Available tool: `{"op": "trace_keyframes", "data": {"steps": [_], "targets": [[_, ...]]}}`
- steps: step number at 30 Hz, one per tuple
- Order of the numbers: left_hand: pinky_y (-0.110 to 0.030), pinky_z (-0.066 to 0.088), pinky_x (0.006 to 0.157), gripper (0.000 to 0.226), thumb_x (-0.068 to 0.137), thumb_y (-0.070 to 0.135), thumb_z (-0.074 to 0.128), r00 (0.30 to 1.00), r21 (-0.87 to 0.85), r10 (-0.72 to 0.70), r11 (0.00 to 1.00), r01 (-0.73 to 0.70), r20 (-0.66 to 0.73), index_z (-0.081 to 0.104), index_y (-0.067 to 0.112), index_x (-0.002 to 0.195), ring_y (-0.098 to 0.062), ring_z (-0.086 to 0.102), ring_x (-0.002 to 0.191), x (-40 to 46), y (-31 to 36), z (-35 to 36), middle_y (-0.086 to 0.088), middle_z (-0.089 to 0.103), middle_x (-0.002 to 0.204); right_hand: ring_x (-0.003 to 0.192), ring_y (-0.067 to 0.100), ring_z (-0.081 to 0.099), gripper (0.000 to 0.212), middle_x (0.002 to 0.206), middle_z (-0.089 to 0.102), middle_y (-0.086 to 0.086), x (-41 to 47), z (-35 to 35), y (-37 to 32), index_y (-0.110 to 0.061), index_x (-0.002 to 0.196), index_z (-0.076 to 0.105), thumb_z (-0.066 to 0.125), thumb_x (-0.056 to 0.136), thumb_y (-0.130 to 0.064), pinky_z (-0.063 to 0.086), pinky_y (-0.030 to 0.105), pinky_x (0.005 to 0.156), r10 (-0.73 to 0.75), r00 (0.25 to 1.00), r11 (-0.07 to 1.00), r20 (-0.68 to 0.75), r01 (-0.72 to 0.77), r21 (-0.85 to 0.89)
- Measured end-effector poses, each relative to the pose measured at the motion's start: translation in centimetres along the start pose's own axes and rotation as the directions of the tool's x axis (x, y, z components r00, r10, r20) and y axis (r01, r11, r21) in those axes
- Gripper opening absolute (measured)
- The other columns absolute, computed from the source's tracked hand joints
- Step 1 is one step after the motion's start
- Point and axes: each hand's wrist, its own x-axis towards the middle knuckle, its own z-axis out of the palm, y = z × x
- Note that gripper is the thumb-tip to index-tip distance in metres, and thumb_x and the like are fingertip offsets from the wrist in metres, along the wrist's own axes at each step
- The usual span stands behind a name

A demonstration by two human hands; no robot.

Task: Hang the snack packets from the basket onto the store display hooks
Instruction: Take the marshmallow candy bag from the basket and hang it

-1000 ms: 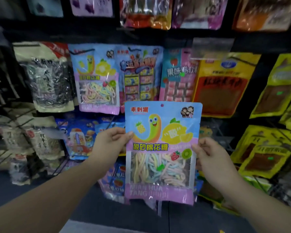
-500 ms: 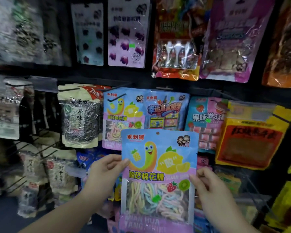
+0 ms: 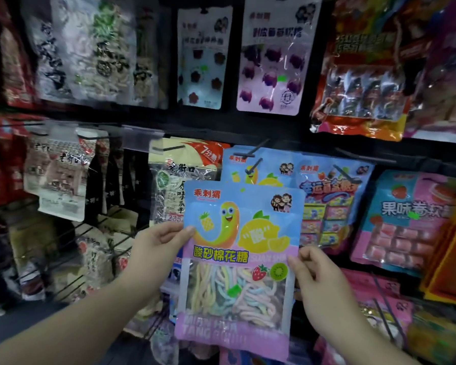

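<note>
Packet [image 3: 238,270] upright, pinched by both hands

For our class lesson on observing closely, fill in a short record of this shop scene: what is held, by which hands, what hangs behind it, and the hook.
held: worm packet, upright
left hand: pinches its left edge
right hand: pinches its right edge
behind: matching packet already on a hook
packet state: not yet on the hook
right neighbour: pink packet
</note>
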Motion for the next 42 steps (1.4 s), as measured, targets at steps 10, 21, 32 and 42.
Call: {"op": "trace_keyframes", "data": {"steps": [10, 21, 32, 42], "targets": [[-0.015, 0.053, 0.059, 0.004, 0.087, 0.014, 0.066, 1.000, -0.035, -0.017, 0.999, 0.018, 0.022, 0.068, 0.015, 0.083, -0.003, 0.069, 0.064, 1.7, 0.0, -0.7, 0.003, 0.076, 0.073, 0.090, 0.046, 0.057, 0.023, 0.087, 0.061, 0.025, 1.2, 1.2, -0.9, -0.020, 0.075, 0.049, 0.050, 0.095, -0.031, 0.051, 0.059, 0.081, 0.014, 0.999, 0.999, -0.039, -0.012, 0.048], [-0.021, 0.054, 0.058, 0.010, 0.088, 0.014, 0.064, 1.000, -0.089, -0.017, 0.996, 0.019, 0.022, 0.069, 0.007, 0.093, -0.009, 0.069, 0.063, 1.7, 0.2, -0.3, -0.006, 0.077, 0.081, 0.083, 0.046, 0.056, 0.029, 0.092, 0.058, 0.030, 1.5, 0.3, -1.8, -0.009, 0.082, 0.047, 0.053, 0.092, -0.035, 0.048, 0.062, 0.080, -0.018, 0.999, 0.997, -0.047, 0.022, 0.072], [-0.014, 0.051, 0.051, 0.007, 0.088, 0.014, 0.065, 0.999, -0.076, 0.024, 0.997, -0.022, 0.021, 0.069, 0.009, 0.092, -0.003, 0.065, 0.054, 3.4, 1.5, 0.4, 0.000, 0.076, 0.073, 0.063, 0.036, 0.048, 0.037, 0.095, 0.054, 0.036, 4.5, -0.7, -3.0, 0.000, 0.087, 0.044, 0.049, 0.096, -0.035, 0.050, 0.052, 0.065, -0.077, 0.996, 0.995, -0.042, 0.080, 0.066], [-0.010, 0.048, 0.047, 0.006, 0.088, 0.011, 0.065, 0.996, 0.005, 0.005, 1.000, -0.005, 0.091, 0.067, 0.009, 0.083, 0.000, 0.064, 0.049, 4.7, 0.8, 1.9, 0.005, 0.073, 0.060, 0.066, 0.038, 0.056, 0.034, 0.092, 0.059, 0.032, 6.4, -0.9, -1.0, -0.006, 0.082, 0.047, 0.049, 0.095, -0.038, 0.050, 0.061, 0.071, -0.040, 0.996, 0.999, -0.081, 0.042, 0.026]]}}
